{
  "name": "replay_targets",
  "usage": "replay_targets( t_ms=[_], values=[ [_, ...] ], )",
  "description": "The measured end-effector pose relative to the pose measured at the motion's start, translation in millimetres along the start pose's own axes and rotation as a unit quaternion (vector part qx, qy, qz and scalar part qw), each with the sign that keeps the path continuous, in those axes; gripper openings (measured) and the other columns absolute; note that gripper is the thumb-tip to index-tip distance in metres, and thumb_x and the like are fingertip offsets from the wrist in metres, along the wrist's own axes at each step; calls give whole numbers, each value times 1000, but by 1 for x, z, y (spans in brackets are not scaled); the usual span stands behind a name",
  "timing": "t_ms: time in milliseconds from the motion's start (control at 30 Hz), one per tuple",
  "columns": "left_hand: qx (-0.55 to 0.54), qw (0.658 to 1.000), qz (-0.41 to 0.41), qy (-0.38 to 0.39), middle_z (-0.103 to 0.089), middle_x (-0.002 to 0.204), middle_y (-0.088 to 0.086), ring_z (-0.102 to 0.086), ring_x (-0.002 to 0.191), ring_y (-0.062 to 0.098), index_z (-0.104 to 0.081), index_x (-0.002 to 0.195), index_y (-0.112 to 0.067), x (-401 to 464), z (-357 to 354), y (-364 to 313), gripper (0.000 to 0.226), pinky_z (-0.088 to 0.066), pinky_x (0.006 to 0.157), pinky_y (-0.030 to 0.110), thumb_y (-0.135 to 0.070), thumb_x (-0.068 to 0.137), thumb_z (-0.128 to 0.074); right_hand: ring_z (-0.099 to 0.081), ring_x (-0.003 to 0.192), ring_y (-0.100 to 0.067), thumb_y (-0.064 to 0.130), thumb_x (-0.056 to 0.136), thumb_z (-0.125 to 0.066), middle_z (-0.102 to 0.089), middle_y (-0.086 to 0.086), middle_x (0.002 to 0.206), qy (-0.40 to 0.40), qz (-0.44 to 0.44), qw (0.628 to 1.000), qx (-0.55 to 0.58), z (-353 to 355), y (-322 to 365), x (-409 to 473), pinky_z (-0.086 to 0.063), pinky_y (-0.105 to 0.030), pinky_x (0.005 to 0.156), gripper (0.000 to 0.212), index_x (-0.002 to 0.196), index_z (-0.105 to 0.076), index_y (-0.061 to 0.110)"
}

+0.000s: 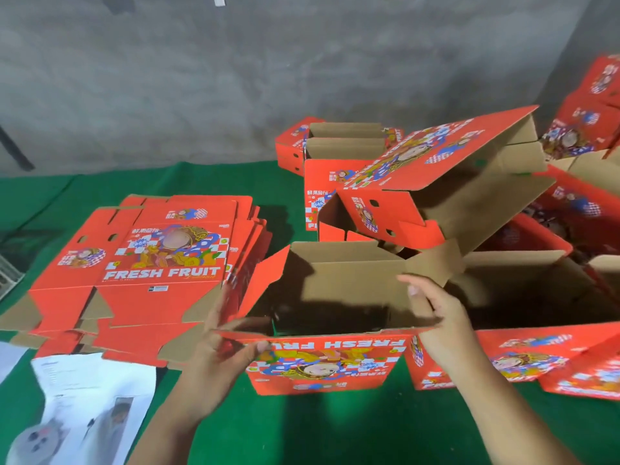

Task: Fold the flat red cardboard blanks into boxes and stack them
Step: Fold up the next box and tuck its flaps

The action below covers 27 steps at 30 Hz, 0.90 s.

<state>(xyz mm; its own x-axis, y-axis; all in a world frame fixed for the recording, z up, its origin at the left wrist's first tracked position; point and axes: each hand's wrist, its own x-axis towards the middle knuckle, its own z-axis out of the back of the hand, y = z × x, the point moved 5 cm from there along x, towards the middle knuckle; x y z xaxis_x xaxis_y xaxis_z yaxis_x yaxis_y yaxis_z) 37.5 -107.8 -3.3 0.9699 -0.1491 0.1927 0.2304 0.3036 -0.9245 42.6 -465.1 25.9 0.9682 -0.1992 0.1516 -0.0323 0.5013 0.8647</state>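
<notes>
Half-formed red printed corrugated-cardboard box [322, 330] at 6 o'clock, beside the stack of flat red blanks [147, 263] at 9 o'clock. Left hand [218, 357] pinches the near-left corner; right hand [432, 317] grasps the near-right rim. Square the walls before tucking flaps.

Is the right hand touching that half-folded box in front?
Touching. The head view shows the right hand gripping the near right corner of the half-folded box, fingers over its rim.

Left hand [223, 360] pinches near edge of half-formed red box [322, 364]; right hand [432, 317] grips its right corner. Flat blank stack [157, 263] at left on green cloth [335, 431].
</notes>
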Motion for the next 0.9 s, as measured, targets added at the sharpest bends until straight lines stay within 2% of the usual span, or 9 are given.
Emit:
replay_targets(
  t_ms=[67,133,200,267,367,467,533,767,900],
  values=[
    [-35,998,44,15,-61,138,-30,-66,119,1,-66,138,-26,-3,-5,-4,57,-56,88,14,-34,85,-83,-61,113,8,54,102,-49,-70,29,111,-6,-19,999,26,1,1,0,-44,-18,93,20,112,-66,50],
    [-2,997,69,-19,-61,130,-38,-64,112,-8,-55,145,-26,-7,-5,-7,69,-55,89,15,-49,85,-81,-66,107,0,79,91,-44,-74,20,107,-3,-64,993,96,0,-4,-4,-48,-29,95,45,113,-71,50],
    [-12,993,108,-43,-68,122,-26,-63,111,-9,-61,133,-36,-11,-5,-12,75,-49,94,22,-83,75,-68,-66,102,-12,100,70,-33,-73,10,104,6,-131,978,161,0,-8,-8,-49,-38,96,64,109,-69,63],
    [-14,989,122,-77,-67,125,-20,-58,119,-10,-63,128,-42,-10,-8,-16,74,-39,104,29,-94,76,-49,-65,114,-20,110,55,-25,-71,2,119,27,-159,972,173,-1,-8,-12,-46,-50,109,78,111,-63,71],
    [55,982,111,-145,-62,116,5,-56,120,20,-68,111,-27,1,-14,-16,66,-41,110,49,-80,89,-36,-60,127,-21,112,50,-27,-68,3,132,52,-123,971,197,0,-6,-16,-43,-56,113,94,125,-59,64],
    [135,964,97,-209,-56,96,10,-46,102,24,-71,107,-26,11,-19,-21,49,-42,96,49,-66,99,-43,-55,131,-2,98,72,-44,-61,25,137,69,-81,987,120,-3,1,-17,-44,-47,112,65,130,-48,69],
    [213,941,70,-255,-48,85,2,-40,90,22,-74,116,-23,13,-19,-27,44,-39,85,44,-58,99,-54,-47,138,0,66,90,-62,-48,36,142,57,-45,996,49,-5,2,-16,-41,-46,115,55,138,-36,67],
    [340,891,90,-289,-67,109,6,-49,99,36,-72,131,-33,12,-11,-26,52,-36,87,41,-58,86,-62,-31,151,-13,13,102,-55,-24,24,163,-19,84,994,-65,-10,13,-22,-38,-42,116,86,156,-5,57],
    [362,879,-41,-308,-64,105,6,-54,89,37,-71,103,-20,13,-14,-28,28,-26,79,35,-14,90,-48,-24,150,-34,-7,92,-55,2,10,172,-28,131,977,-165,-13,18,-19,-37,-55,110,111,159,13,50]
  ],
)
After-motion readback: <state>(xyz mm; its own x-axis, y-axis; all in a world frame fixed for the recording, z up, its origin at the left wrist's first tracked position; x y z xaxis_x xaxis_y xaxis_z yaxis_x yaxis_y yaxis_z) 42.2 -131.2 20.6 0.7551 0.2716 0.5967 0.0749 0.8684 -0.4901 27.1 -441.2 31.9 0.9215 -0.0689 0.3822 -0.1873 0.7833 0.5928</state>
